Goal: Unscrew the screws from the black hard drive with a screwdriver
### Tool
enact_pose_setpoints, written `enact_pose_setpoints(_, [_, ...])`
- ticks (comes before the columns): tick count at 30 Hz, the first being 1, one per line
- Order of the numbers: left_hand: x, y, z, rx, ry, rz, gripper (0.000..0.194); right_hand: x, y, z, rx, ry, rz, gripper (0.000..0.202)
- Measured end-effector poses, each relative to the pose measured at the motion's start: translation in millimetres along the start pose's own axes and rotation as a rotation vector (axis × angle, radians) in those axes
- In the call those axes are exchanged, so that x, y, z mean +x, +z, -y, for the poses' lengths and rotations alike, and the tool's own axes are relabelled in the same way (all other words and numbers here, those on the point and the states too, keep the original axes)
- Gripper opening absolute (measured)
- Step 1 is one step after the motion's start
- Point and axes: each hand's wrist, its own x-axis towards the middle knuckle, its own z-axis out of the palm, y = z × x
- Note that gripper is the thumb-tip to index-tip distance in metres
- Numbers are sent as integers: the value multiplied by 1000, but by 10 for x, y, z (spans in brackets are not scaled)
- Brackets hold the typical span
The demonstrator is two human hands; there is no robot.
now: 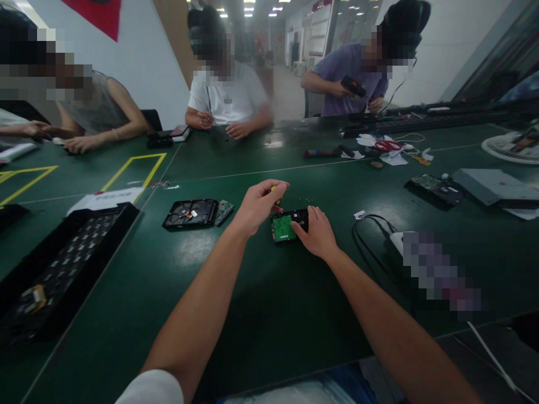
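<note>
A hard drive (283,228) with a green circuit board facing up lies on the table in front of me. My right hand (316,234) grips its right end, with the thumb across the top and the fingers over the far edge. My left hand (261,207) is closed around a yellow-handled screwdriver (276,194) above the drive's far left corner. Its tip is hidden, so I cannot tell whether it touches a screw. Several tiny screws (309,200) lie just beyond the drive. Left of my hands sit a black drive casing (191,214) and a loose green circuit board (223,211).
A long black tray (71,264) stands at the left. On the right are a pixelated white device (433,269) with a cable, another hard drive (435,189) and a grey metal box (497,188). Three people work across the green table (269,336); one holds a power tool (352,86).
</note>
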Motion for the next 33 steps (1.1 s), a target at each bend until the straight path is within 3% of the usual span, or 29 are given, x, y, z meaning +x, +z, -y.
enact_pose_setpoints(8, [-18, 37, -37, -175, -93, -4, 16, -1, -25, 14, 17, 15, 12, 86])
enact_pose_setpoints(16, [0, 5, -33, -3, -16, -26, 18, -5, 19, -13, 0, -18, -26, 84])
enact_pose_setpoints(24, [1, 30, -9, -289, -76, 13, 13, -12, 12, -14, 26, -12, -17, 84])
enact_pose_setpoints(33, [4, 6, -15, -21, -30, -37, 20, -5, -12, 4, 18, 9, 5, 87])
